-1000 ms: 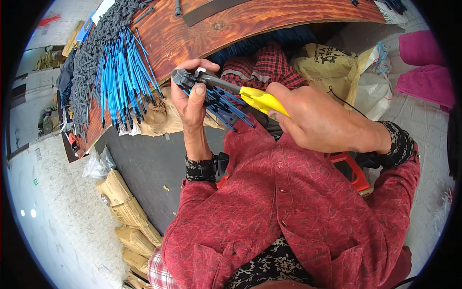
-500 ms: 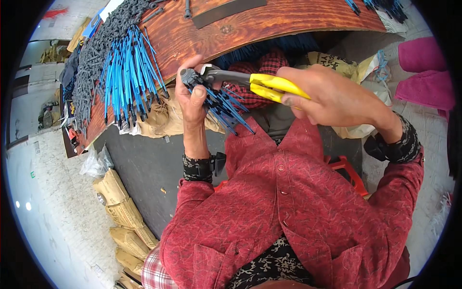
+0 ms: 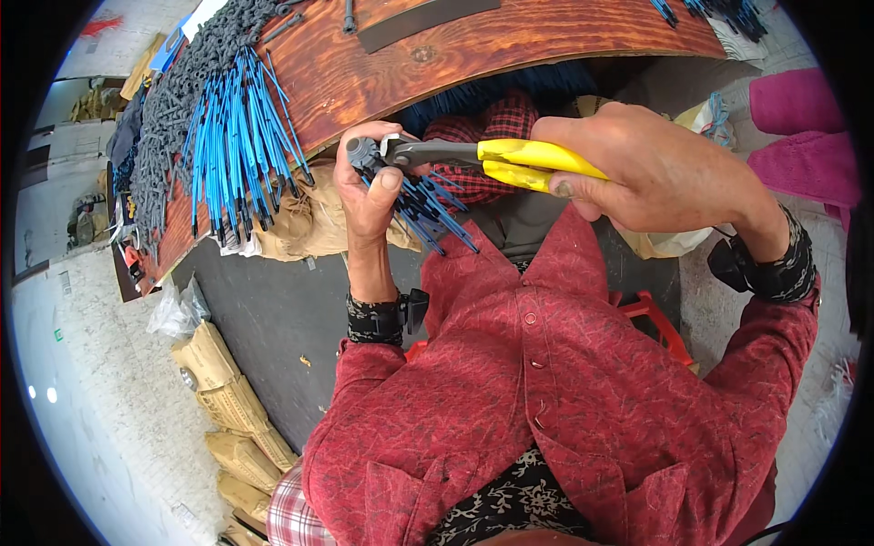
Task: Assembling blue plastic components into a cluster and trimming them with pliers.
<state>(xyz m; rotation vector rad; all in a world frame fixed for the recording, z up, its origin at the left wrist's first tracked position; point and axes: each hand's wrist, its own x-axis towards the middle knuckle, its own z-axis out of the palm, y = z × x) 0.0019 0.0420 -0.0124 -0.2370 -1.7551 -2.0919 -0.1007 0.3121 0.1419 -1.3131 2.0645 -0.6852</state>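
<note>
My left hand [image 3: 369, 196] is closed round a bundle of thin blue rods [image 3: 435, 211] with black tips, which slant down to the right. Grey knobbly plastic ends [image 3: 364, 155] of the bundle stick out above my thumb. In my right hand [image 3: 651, 168] is a pair of pliers with yellow handles [image 3: 537, 162], gripped with fingers and thumb. Its dark metal head [image 3: 428, 151] reaches left to the grey ends, by a small whitish piece [image 3: 390, 144]. Whether the jaws bite on anything is too small to tell.
On the wooden table [image 3: 423, 55] lie a large heap of grey-ended blue rods [image 3: 241, 146] at the left and a dark bar [image 3: 428, 23]. Brown paper sacks [image 3: 309, 218] are under its edge. Checked red cloth [image 3: 482, 146] lies beyond my lap. Purple cushions [image 3: 801, 164] stand at the right.
My right hand and the pliers have shifted a little to the right, and the handles look closer together. My left hand with the rod bundle has moved slightly rightward and down.
</note>
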